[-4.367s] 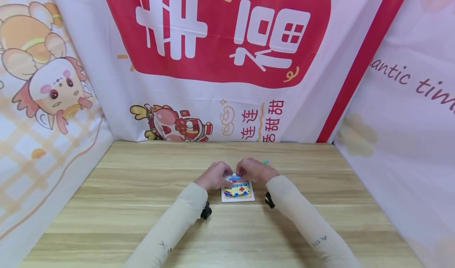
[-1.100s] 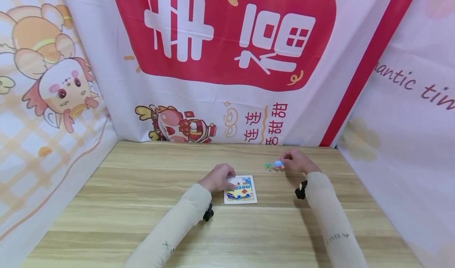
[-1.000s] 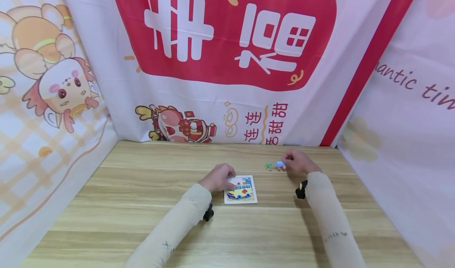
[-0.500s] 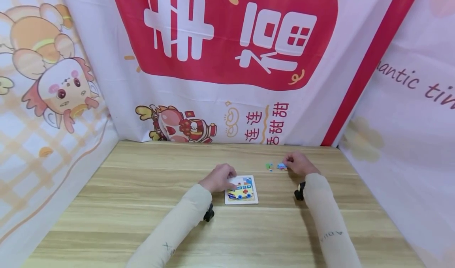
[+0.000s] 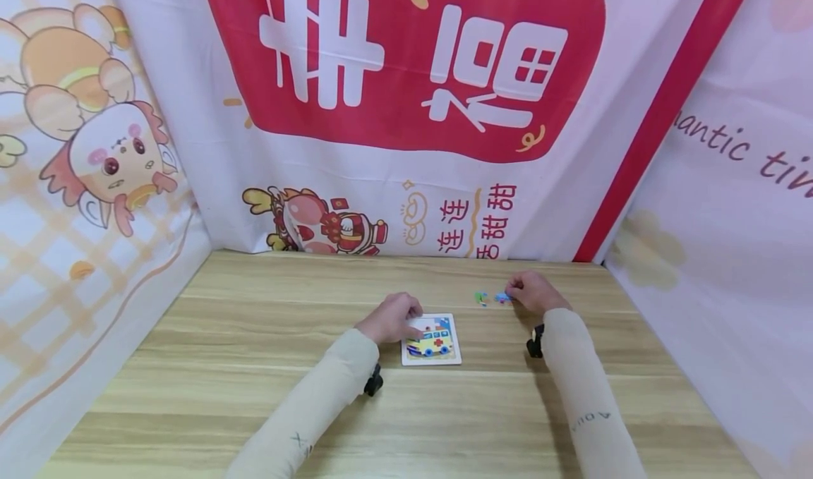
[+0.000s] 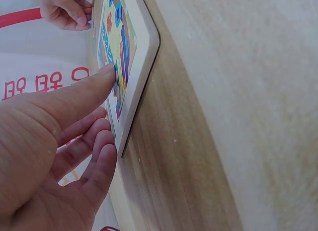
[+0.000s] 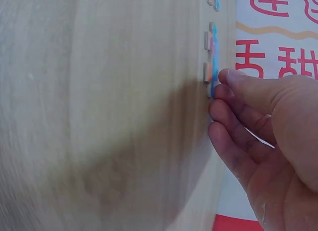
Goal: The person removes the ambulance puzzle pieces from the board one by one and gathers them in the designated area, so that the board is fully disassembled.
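Observation:
A white-framed jigsaw puzzle (image 5: 431,339) with a yellow ambulance picture lies flat on the table. My left hand (image 5: 390,318) holds it at its left side. In the left wrist view the thumb lies on the picture and the curled fingers are against the frame's edge (image 6: 144,57). Farther back and to the right, my right hand (image 5: 536,293) pinches the end of a blue puzzle piece (image 7: 214,57) with thumb and forefinger. That piece lies low at the tabletop. Just left of it is a green puzzle piece (image 5: 480,298).
The wood-grain table (image 5: 305,408) reaches back to a white cloth with a red panel (image 5: 406,63). Printed cloths hang along the left (image 5: 95,112) and right (image 5: 711,204) sides. A small black wrist camera (image 5: 373,380) sits under the left sleeve.
Both hands were over the puzzle at first. My right hand has since moved right to the blue piece and shifted it slightly away from the green one. My left hand stays at the puzzle.

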Demonstrator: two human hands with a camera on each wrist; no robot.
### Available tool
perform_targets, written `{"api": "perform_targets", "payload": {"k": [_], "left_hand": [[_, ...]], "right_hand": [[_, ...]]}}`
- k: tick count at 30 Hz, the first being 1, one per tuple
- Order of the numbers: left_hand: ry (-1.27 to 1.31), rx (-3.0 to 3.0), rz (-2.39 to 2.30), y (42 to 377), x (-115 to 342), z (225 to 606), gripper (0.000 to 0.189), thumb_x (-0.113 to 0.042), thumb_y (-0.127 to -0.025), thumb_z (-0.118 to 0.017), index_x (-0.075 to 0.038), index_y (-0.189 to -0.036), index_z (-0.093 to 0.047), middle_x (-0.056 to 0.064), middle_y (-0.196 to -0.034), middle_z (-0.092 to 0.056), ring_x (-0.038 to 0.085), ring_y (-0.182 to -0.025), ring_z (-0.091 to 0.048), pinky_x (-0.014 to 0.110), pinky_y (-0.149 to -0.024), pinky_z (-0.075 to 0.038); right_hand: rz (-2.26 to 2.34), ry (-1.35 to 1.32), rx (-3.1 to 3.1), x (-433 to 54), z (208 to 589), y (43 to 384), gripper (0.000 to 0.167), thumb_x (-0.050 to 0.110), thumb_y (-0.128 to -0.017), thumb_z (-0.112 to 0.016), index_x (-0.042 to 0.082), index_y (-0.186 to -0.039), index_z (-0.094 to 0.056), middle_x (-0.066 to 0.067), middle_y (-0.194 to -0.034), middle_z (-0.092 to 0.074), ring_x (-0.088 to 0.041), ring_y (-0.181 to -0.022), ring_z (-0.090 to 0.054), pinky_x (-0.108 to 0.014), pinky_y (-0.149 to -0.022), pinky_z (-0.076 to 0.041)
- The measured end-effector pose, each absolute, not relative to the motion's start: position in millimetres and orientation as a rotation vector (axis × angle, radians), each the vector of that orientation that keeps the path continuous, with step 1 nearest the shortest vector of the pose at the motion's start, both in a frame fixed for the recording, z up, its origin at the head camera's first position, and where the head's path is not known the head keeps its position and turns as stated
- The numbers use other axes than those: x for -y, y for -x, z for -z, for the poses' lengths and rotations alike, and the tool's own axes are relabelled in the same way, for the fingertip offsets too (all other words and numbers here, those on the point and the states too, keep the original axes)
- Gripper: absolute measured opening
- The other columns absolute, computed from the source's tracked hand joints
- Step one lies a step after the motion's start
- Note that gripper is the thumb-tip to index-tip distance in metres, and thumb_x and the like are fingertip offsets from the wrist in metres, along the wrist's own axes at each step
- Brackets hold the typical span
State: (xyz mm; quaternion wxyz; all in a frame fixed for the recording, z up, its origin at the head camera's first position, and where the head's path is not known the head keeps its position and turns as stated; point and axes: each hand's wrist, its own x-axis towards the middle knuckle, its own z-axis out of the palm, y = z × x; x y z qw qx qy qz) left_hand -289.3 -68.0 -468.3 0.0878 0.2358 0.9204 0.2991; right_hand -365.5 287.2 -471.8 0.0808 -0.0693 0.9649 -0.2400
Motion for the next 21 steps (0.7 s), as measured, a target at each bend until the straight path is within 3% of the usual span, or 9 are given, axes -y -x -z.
{"api": "perform_targets", "payload": {"k": [8,16,21], "left_hand": [[-0.69,-2.739,-0.881,288.7,68.9,466.5,0.043,-0.016,-0.087,-0.088,0.0,-0.124,-0.071,0.012,-0.119,-0.07,0.025,-0.11,-0.065,0.042,-0.102,-0.055],[-0.67,-2.738,-0.885,287.5,67.9,466.2,0.042,-0.015,-0.088,-0.087,0.0,-0.124,-0.071,0.012,-0.12,-0.07,0.024,-0.11,-0.065,0.042,-0.104,-0.055],[-0.684,-2.735,-0.899,287.6,67.4,466.0,0.042,-0.015,-0.088,-0.087,0.001,-0.123,-0.071,0.013,-0.12,-0.071,0.026,-0.11,-0.065,0.043,-0.104,-0.055]], "right_hand": [[0.536,0.493,-2.928,-267.4,450.9,359.4,0.016,0.015,-0.102,-0.068,0.003,-0.109,-0.076,-0.012,-0.107,-0.077,-0.027,-0.103,-0.07,-0.051,-0.098,-0.057],[0.568,0.762,-2.834,-220.8,442.7,343.6,0.025,0.013,-0.097,-0.076,0.001,-0.119,-0.074,-0.01,-0.108,-0.077,-0.022,-0.1,-0.071,-0.044,-0.095,-0.06],[0.614,0.883,-2.759,-194.0,444.2,330.7,0.023,0.01,-0.096,-0.077,0.002,-0.117,-0.075,-0.007,-0.105,-0.077,-0.016,-0.095,-0.07,-0.037,-0.091,-0.061]]}}
